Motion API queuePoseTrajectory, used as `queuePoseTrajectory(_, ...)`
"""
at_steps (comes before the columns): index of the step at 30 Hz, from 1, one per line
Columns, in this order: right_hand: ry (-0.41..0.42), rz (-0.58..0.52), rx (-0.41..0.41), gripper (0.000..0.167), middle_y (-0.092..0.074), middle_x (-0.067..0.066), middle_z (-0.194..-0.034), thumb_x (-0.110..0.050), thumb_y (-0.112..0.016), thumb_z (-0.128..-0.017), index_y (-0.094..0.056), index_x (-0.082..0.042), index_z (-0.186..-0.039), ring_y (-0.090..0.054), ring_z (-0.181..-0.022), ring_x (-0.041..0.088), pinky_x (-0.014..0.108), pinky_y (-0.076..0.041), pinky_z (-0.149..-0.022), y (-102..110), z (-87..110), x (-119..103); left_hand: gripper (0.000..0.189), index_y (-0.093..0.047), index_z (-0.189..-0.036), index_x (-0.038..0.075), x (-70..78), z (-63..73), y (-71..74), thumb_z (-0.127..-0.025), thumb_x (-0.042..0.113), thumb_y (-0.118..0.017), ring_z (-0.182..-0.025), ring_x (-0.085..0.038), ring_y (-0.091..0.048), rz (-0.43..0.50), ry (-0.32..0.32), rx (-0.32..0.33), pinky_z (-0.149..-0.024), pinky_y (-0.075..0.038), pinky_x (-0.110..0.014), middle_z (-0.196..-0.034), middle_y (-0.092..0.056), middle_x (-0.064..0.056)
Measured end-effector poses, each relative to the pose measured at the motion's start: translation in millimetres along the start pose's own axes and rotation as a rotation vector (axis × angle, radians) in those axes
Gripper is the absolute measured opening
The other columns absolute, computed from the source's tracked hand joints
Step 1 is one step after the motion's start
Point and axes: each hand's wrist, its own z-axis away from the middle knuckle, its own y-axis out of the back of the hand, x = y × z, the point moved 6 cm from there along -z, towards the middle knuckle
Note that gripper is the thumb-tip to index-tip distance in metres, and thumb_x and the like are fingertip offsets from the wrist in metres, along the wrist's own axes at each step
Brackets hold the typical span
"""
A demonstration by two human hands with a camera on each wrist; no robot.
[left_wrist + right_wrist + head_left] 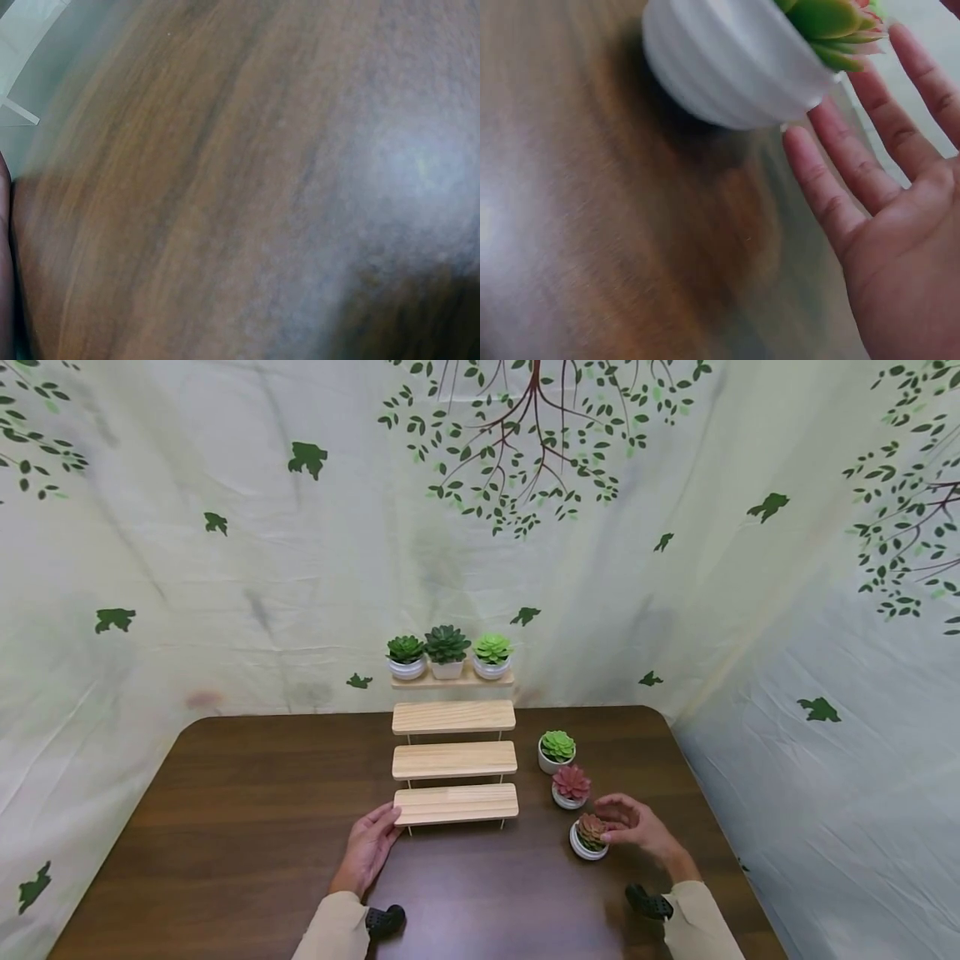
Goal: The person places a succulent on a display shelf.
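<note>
A tiered wooden shelf stand [454,761] stands at the table's back middle. My left hand [367,847] grips the left end of its lowest board; the left wrist view shows mostly tabletop. At the right, a reddish-brown succulent in a white pot [588,852] is beside my right hand [637,827]. In the right wrist view, this hand's fingers [829,199] are fairly straight, their tips close against the ribbed white pot [727,67]; the thumb is out of sight there. Behind it stand a pink-red potted succulent [571,785] and a light green one [557,750].
On the top board [453,684] sit a green succulent [406,652], a dark green one [447,647] and a bright green one [492,652], all potted. The brown table [262,827] meets a leaf-printed cloth [337,568] at its back edge.
</note>
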Motion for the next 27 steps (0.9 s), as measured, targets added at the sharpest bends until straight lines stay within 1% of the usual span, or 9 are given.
queuePoseTrajectory(3,-0.045,-0.017,-0.046,0.058,-0.054,0.019,-0.126,0.005,-0.068,-0.085,-0.033,0.020,-0.129,-0.058,-0.109,0.008,0.026,-0.051,-0.085,-6,2.1,4,0.025,-0.068,-0.093,0.009,0.1,0.1,0.5,-0.095,-0.007,-0.050,-0.088,-0.010,-0.065,0.000,0.008,0.008,-0.080,-0.052,-0.023,-0.096,-0.068,-0.002)
queuePoseTrajectory(6,-0.083,-0.014,-0.090,0.064,-0.054,0.010,-0.129,0.003,-0.070,-0.084,-0.034,0.015,-0.135,-0.057,-0.110,0.007,0.025,-0.050,-0.087,-11,3.7,6,0.025,-0.068,-0.093,0.009,0.3,0.5,1.0,-0.095,-0.008,-0.049,-0.087,-0.010,-0.065,0.002,0.013,0.014,-0.080,-0.052,-0.024,-0.095,-0.068,-0.002)
queuePoseTrajectory(10,-0.102,0.008,-0.129,0.069,-0.055,-0.002,-0.132,0.003,-0.072,-0.081,-0.036,0.013,-0.139,-0.054,-0.114,0.005,0.022,-0.045,-0.092,-14,4.4,7,0.023,-0.068,-0.092,0.009,-0.7,0.2,2.1,-0.095,-0.006,-0.051,-0.087,-0.010,-0.065,-0.006,0.021,0.044,-0.079,-0.053,-0.024,-0.095,-0.068,-0.002)
queuePoseTrajectory(12,-0.102,0.022,-0.144,0.070,-0.055,-0.001,-0.133,0.004,-0.073,-0.080,-0.035,0.013,-0.139,-0.053,-0.115,0.004,0.021,-0.045,-0.092,-14,4.8,8,0.022,-0.068,-0.092,0.009,-1.4,-0.1,1.4,-0.095,-0.006,-0.052,-0.087,-0.011,-0.065,-0.014,0.019,0.046,-0.079,-0.053,-0.024,-0.095,-0.068,-0.002)
queuePoseTrajectory(15,-0.117,0.066,-0.141,0.072,-0.053,0.009,-0.136,0.004,-0.075,-0.078,-0.037,0.012,-0.139,-0.052,-0.115,0.002,0.019,-0.043,-0.092,-14,5.1,10,0.019,-0.068,-0.094,0.008,-2.1,-0.1,-0.2,-0.095,-0.005,-0.053,-0.089,-0.011,-0.065,-0.017,0.014,0.038,-0.080,-0.053,-0.025,-0.097,-0.067,-0.002)
queuePoseTrajectory(18,-0.141,0.099,-0.122,0.071,-0.051,0.017,-0.135,0.003,-0.076,-0.077,-0.039,0.011,-0.137,-0.052,-0.113,0.003,0.019,-0.044,-0.091,-14,4.2,11,0.019,-0.068,-0.095,0.008,-2.0,0.3,-1.4,-0.095,-0.004,-0.053,-0.090,-0.010,-0.064,-0.016,0.003,0.020,-0.080,-0.053,-0.025,-0.098,-0.067,-0.002)
queuePoseTrajectory(20,-0.159,0.107,-0.100,0.070,-0.053,0.018,-0.131,0.003,-0.077,-0.076,-0.041,0.011,-0.136,-0.053,-0.110,0.004,0.020,-0.045,-0.090,-14,3.3,12,0.019,-0.068,-0.095,0.008,-1.7,0.5,-1.2,-0.095,-0.004,-0.054,-0.090,-0.010,-0.064,-0.019,-0.004,0.015,-0.080,-0.053,-0.024,-0.098,-0.067,-0.002)
queuePoseTrajectory(23,-0.171,0.113,-0.069,0.068,-0.056,0.014,-0.127,0.002,-0.078,-0.076,-0.043,0.011,-0.134,-0.055,-0.107,0.005,0.022,-0.047,-0.087,-15,2.0,12,0.017,-0.068,-0.096,0.006,-1.1,0.9,-0.5,-0.095,-0.004,-0.054,-0.090,-0.010,-0.064,-0.018,-0.005,0.017,-0.080,-0.053,-0.024,-0.099,-0.066,-0.002)
queuePoseTrajectory(27,-0.166,0.127,-0.036,0.067,-0.060,0.011,-0.122,0.002,-0.078,-0.076,-0.044,0.013,-0.133,-0.057,-0.104,0.006,0.022,-0.049,-0.085,-17,-1.0,14,0.014,-0.065,-0.101,0.001,-0.3,1.3,1.9,-0.094,-0.005,-0.054,-0.090,-0.011,-0.064,-0.019,0.011,0.051,-0.080,-0.052,-0.024,-0.098,-0.066,-0.003)
